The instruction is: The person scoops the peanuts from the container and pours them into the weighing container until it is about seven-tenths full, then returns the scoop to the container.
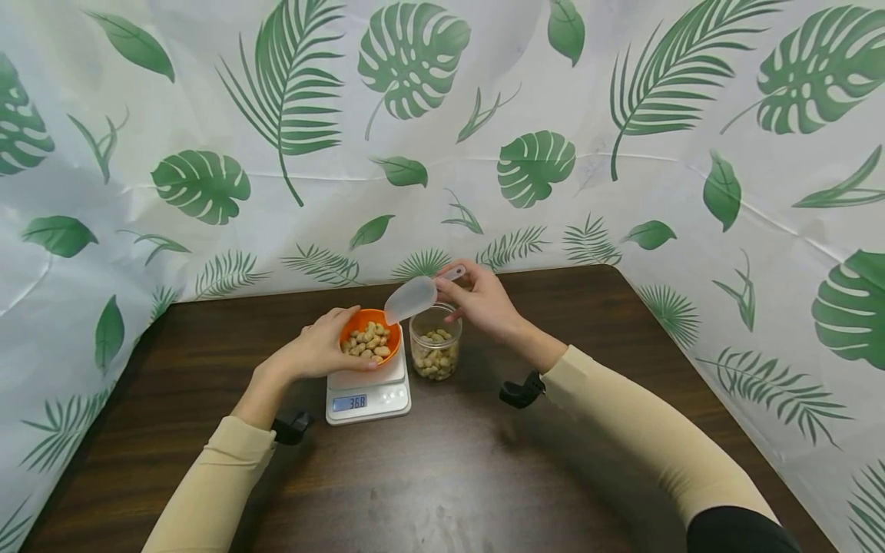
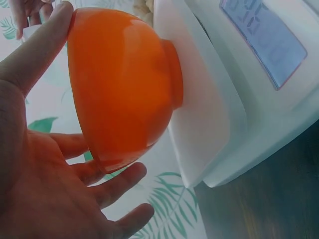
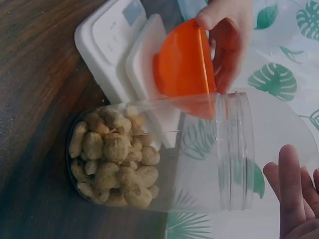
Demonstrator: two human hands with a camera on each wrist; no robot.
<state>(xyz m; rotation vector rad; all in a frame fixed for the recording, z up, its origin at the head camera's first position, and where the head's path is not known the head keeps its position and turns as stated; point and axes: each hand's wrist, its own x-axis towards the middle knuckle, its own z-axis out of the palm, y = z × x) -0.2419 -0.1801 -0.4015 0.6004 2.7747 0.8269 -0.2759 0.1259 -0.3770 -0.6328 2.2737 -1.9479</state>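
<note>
My left hand holds the orange bowl at its rim, thumb on the near side and fingers on the far side. Shelled-looking detail is unclear, but peanuts lie inside it. The bowl's foot is on the platform of a white digital scale, whose display seems to read 36.8. Between thumb and fingers, my right hand pinches the handle of a translucent scoop. The scoop's tip is over the bowl's right rim; no peanuts are visible in it. Below the scoop stands a clear jar.
Peanuts fill the lower part of the open jar, which stands just right of the scale. Both are on a dark wooden table. A white leaf-patterned sheet hangs behind the table and along its sides.
</note>
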